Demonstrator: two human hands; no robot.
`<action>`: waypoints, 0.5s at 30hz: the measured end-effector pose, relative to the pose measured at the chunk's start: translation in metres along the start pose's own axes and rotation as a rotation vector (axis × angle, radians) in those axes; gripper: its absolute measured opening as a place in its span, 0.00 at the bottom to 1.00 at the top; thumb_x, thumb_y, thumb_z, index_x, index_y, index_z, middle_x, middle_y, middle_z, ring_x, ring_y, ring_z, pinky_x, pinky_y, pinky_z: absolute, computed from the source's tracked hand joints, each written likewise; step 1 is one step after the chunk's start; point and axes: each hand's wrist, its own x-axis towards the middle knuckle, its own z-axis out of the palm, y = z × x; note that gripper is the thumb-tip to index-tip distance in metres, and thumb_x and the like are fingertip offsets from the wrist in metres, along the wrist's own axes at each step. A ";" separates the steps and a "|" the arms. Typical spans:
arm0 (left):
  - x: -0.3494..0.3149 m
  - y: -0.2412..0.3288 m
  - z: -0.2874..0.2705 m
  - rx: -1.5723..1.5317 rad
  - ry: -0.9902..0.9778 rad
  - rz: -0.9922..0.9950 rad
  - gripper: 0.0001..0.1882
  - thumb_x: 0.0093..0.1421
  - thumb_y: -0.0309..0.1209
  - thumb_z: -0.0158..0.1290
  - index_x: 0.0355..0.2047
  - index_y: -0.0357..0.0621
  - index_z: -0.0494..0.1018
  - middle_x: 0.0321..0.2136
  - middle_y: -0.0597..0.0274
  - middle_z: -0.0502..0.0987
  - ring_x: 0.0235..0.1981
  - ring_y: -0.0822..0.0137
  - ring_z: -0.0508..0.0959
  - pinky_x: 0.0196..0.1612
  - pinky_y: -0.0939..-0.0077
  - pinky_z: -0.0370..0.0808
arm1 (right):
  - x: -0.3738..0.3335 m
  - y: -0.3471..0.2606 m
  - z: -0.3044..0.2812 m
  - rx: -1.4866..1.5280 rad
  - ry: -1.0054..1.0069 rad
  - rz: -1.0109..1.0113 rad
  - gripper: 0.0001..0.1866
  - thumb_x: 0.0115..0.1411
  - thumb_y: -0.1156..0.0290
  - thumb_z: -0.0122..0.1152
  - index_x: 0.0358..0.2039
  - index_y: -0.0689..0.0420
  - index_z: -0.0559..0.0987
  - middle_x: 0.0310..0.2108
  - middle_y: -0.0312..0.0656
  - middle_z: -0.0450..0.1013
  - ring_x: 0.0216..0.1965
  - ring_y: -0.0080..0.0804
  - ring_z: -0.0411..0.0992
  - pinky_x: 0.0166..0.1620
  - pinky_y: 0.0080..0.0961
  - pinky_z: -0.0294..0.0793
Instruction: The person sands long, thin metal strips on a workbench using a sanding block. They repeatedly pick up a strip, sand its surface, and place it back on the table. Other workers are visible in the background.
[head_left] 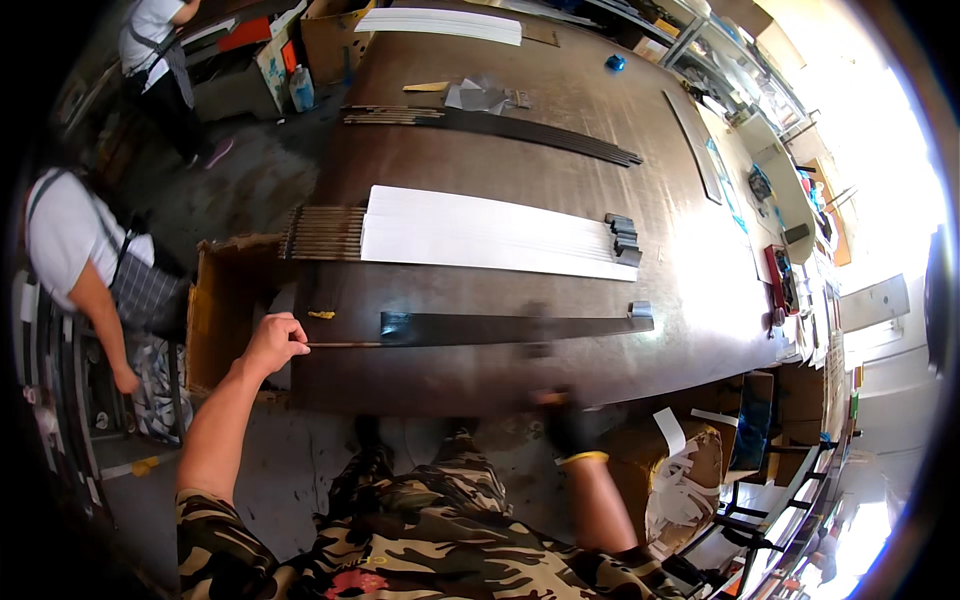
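Near the table's front left edge, my left hand (273, 346) is closed in a pinch on the end of a thin brown rod (345, 345). The rod runs rightward to a long, flat dark strip (460, 329) lying on the table. At the strip's right end sits a small grey curved piece (640, 310). My right hand (565, 420), in a dark glove, is at the front edge below the strip. Motion smears its fingers, so its grip cannot be made out. A blurred dark shape (538, 330) shows over the strip.
Beyond the strip lies a row of white strips (490, 230) with rod ends leftward and dark pieces rightward. Dark rods (540, 137) lie farther back. Cardboard boxes stand left (215, 320) and right (625, 465) of the table. Another person (85, 245) is at the left.
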 end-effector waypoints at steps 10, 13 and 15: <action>0.007 -0.007 -0.006 0.098 -0.109 -0.115 0.13 0.36 0.24 0.71 0.21 0.39 0.77 0.26 0.56 0.77 0.30 0.58 0.78 0.35 0.66 0.75 | 0.012 0.069 -0.044 0.051 0.011 0.200 0.13 0.59 0.59 0.60 0.35 0.57 0.76 0.26 0.44 0.75 0.31 0.40 0.75 0.37 0.37 0.73; 0.025 0.005 -0.004 0.132 -0.155 -0.097 0.13 0.35 0.25 0.72 0.20 0.39 0.77 0.26 0.55 0.78 0.30 0.58 0.79 0.35 0.65 0.76 | 0.014 0.238 -0.144 -0.087 0.170 0.562 0.19 0.62 0.53 0.58 0.27 0.57 0.74 0.20 0.44 0.74 0.21 0.36 0.73 0.25 0.34 0.70; 0.019 0.003 -0.009 0.144 -0.151 -0.150 0.14 0.35 0.26 0.72 0.20 0.39 0.78 0.26 0.55 0.78 0.31 0.58 0.79 0.35 0.65 0.76 | 0.033 0.216 -0.154 -0.130 0.240 0.610 0.19 0.62 0.53 0.58 0.30 0.59 0.75 0.24 0.46 0.75 0.26 0.40 0.74 0.30 0.37 0.70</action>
